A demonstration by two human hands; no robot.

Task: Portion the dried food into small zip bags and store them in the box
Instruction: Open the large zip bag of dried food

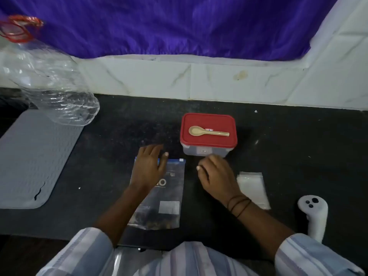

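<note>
Striped sleeves nearest | left hand flat, open, pinning dark printed zip pouch — steadying it | right hand loosely curled, empty, beside red-lidded plastic box — tan spoon parked on lid

— What is seen on the dark table?

— A clear box closed by a red lid is seen, with a tan spoon laid on the lid. A large zip bag of dark dried food is pressed flat under the left hand, fingers spread.

— And the right hand?

— It is held loosely curled just before the box, nothing gripped. Small clear zip bags are stacked beside its wrist, a white controller further right.
</note>
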